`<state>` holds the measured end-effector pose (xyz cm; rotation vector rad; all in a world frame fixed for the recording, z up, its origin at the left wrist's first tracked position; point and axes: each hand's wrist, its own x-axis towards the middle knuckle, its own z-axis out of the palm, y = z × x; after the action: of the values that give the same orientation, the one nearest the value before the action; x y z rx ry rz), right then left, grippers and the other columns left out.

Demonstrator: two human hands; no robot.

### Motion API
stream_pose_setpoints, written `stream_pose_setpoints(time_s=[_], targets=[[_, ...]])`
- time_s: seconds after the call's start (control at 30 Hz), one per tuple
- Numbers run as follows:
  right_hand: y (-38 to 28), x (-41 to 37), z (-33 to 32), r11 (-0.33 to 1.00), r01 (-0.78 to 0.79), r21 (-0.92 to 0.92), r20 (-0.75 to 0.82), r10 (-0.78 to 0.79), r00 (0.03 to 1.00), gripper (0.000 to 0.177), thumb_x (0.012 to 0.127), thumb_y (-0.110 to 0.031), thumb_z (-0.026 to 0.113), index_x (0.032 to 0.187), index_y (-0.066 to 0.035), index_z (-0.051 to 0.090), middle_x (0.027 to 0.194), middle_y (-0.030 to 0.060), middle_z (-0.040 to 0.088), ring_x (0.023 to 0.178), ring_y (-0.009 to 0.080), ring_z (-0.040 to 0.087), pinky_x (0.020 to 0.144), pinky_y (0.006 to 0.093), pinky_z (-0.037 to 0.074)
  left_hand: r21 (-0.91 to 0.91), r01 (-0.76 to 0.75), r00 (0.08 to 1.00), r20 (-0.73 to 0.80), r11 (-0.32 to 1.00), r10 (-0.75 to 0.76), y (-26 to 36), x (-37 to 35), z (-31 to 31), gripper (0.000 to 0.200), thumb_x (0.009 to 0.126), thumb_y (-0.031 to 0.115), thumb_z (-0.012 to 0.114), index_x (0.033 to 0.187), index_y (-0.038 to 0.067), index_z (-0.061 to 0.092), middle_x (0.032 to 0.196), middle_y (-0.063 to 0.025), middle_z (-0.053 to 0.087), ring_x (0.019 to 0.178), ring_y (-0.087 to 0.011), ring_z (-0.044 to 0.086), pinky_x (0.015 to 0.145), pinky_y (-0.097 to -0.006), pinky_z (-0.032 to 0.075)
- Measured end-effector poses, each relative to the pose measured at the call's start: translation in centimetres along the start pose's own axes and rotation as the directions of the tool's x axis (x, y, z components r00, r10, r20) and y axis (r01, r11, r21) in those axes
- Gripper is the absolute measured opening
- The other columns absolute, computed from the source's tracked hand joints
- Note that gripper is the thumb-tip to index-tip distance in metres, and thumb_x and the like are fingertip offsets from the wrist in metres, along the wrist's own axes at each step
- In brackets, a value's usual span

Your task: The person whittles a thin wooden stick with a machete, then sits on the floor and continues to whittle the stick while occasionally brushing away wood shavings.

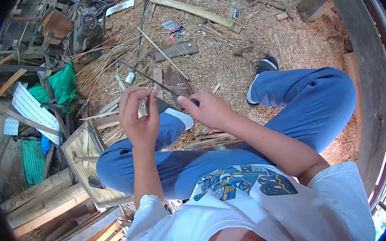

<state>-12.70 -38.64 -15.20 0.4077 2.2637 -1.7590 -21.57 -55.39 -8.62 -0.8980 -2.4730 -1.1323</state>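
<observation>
My right hand (209,110) is closed around a long, thin, dark knife (145,74). Its black butt shows past my fingers, and the narrow blade slants up and left over the floor. My left hand (139,113) is raised beside it, thumb and fingers pinched together with the fingertips right by the blade's near edge. What sits in that pinch, if anything, I cannot tell. Both hands are held above my lap, between my bent knees in blue trousers (306,106).
Wood shavings (241,47) cover the floor, with a pale plank (192,11) and a bundle of thin sticks (101,69) lying on it. A wooden frame (84,162) stands by my left knee, near stacked boards (48,202). Green sheeting (57,86) lies farther left; a thick beam (355,28) curves along the right.
</observation>
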Motion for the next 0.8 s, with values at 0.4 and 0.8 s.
stream_pose_setpoints(time_s=[0.4, 0.8], targets=[[2.1, 1.3, 2.2, 0.994, 0.023, -0.105, -0.042, -0.027, 0.999, 0.061, 0.103, -0.054, 0.060, 0.083, 0.002, 0.075, 0.068, 0.0238, 0.067, 0.064, 0.0393, 0.066, 0.065, 0.0498, 0.052, -0.030, 0.045, 0.998, 0.042, 0.999, -0.043, -0.5, 0.4, -1.5, 0.012, 0.089, -0.003, 0.076, 0.094, 0.000, 0.066, 0.090, -0.0096, 0.066, 0.085, -0.0235, 0.065, 0.080, -0.0339, 0.051], [4.8, 2.4, 2.7, 0.990, -0.092, -0.105, -0.014, 0.091, 0.996, 0.067, 0.101, -0.061, 0.058, 0.081, 0.001, 0.076, 0.079, 0.0283, 0.072, 0.079, 0.0485, 0.072, 0.078, 0.0552, 0.057, 0.029, 0.085, 0.996, 0.019, 0.996, -0.086, -0.6, 0.7, -1.7, 0.009, 0.091, -0.001, 0.078, 0.091, -0.002, 0.069, 0.091, -0.0104, 0.071, 0.087, -0.0228, 0.068, 0.082, -0.0336, 0.052]])
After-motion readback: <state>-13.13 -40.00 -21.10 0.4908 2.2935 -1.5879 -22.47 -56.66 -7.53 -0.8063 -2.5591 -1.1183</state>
